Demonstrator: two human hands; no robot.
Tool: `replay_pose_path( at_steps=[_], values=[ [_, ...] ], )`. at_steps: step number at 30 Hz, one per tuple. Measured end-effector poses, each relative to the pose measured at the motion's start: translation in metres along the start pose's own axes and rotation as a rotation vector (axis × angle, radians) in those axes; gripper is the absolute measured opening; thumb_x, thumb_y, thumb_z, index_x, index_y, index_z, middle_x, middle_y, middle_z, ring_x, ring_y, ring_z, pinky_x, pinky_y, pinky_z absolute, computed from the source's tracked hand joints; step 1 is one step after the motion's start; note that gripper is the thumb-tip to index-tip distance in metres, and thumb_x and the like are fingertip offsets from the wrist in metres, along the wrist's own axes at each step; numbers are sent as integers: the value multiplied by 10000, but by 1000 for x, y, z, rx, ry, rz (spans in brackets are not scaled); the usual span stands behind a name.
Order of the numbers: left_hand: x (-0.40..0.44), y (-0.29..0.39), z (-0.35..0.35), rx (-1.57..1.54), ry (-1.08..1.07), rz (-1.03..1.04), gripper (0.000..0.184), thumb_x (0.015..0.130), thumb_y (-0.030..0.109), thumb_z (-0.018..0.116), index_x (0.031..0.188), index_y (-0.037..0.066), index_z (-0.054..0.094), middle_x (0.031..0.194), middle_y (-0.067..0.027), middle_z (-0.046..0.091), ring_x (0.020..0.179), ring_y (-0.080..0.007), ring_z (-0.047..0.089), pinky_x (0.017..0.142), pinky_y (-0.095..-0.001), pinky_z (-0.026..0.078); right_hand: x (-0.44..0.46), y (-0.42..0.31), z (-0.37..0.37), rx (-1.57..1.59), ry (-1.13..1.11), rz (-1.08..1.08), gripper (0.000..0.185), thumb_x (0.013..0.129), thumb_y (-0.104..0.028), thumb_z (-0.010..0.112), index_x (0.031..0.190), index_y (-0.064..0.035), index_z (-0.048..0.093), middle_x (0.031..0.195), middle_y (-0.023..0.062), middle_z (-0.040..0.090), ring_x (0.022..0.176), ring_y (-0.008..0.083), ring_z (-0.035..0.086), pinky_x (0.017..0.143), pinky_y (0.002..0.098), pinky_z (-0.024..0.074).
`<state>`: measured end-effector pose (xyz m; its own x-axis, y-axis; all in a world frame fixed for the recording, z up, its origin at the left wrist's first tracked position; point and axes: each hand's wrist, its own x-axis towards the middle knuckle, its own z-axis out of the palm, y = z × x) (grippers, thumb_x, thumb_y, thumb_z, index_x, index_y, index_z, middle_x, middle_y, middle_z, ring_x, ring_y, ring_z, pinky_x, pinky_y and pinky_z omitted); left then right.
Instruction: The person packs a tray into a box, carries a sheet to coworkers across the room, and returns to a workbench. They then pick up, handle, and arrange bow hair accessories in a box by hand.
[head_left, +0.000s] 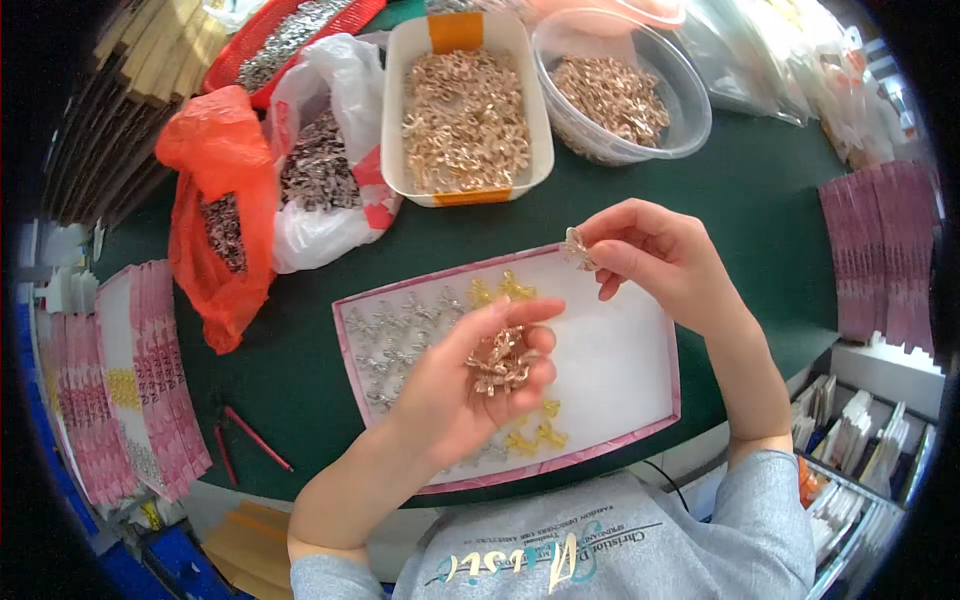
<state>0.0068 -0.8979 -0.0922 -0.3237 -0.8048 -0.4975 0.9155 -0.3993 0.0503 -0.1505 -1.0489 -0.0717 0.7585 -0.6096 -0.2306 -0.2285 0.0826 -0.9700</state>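
Observation:
My left hand (475, 385) is cupped palm up over the pink-edged tray (625, 370), its fingers curled around a pile of rose-gold metal pieces (500, 362). Above the tray's top right part, my right hand (650, 255) pinches a small shiny metal piece (577, 248) between thumb and fingers. Silver pieces (385, 335) lie in rows on the tray's left side. Beside them are gold pieces (537, 437), partly hidden under my left hand. The white right part of the tray holds no pieces.
Behind the tray stand a cream bin (392, 150) and a clear round tub (690, 130), both with rose-gold pieces. A red bag (240, 310) and a white bag (310, 245) hold darker pieces. Red-handled tweezers (258, 438) lie left. Stacked pink trays (885, 255) flank the table.

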Motion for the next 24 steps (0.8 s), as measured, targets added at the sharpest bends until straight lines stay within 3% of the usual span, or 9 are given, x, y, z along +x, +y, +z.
replay_pose_path(
  at_steps=[3, 6, 9, 12, 15, 18, 24],
  values=[
    [-3, -11, 6, 36, -24, -103, 380, 926, 299, 385, 1126, -8, 483, 757, -27, 434, 629, -117, 423, 451, -221, 350, -3, 4, -5, 51, -5, 64, 150, 848, -69, 562, 931, 56, 572, 808, 75, 614, 685, 100, 591, 611, 216, 507],
    [-7, -24, 20, 166, 45, -175, 390, 921, 307, 395, 1130, -14, 472, 743, -14, 389, 639, -125, 421, 461, -229, 344, -7, 11, -5, 78, -17, 112, 138, 832, -71, 580, 917, 37, 573, 810, 68, 617, 680, 86, 587, 594, 215, 500],
    [-13, -37, 22, 169, -8, -245, 453, 918, 293, 376, 1231, -35, 389, 773, -13, 398, 729, -150, 460, 586, -265, 399, -14, 19, 4, -286, -4, 107, 151, 798, -97, 620, 911, -5, 579, 750, 66, 607, 640, 123, 597, 566, 241, 491],
    [-14, -40, 19, 78, -66, -338, 519, 917, 278, 360, 1310, -51, 285, 790, -16, 406, 784, -161, 477, 669, -275, 417, -20, 34, 8, -766, 96, -290, 190, 738, -120, 666, 891, -47, 580, 769, 74, 577, 653, 194, 593, 576, 284, 482],
    [-14, -47, 15, 48, -98, -380, 515, 916, 264, 367, 1315, -50, 279, 797, -25, 417, 784, -163, 484, 677, -274, 422, -23, 32, 5, -803, 130, -368, 215, 696, -115, 684, 875, -68, 575, 839, 73, 552, 733, 248, 575, 621, 319, 479],
    [-10, -45, 14, 141, -139, -414, 484, 919, 229, 381, 1306, -51, 300, 817, -42, 450, 784, -156, 499, 689, -271, 428, -25, 35, 3, -773, 110, -395, 233, 676, -90, 680, 878, -75, 564, 915, 60, 542, 807, 241, 566, 654, 330, 480],
    [-8, -42, 15, 354, -125, -356, 413, 924, 164, 387, 1273, -55, 362, 892, -82, 517, 789, -140, 521, 689, -263, 434, -23, 40, 2, -800, 92, -457, 242, 668, -60, 663, 884, -77, 553, 899, 52, 546, 811, 241, 565, 650, 326, 486]
  ],
)
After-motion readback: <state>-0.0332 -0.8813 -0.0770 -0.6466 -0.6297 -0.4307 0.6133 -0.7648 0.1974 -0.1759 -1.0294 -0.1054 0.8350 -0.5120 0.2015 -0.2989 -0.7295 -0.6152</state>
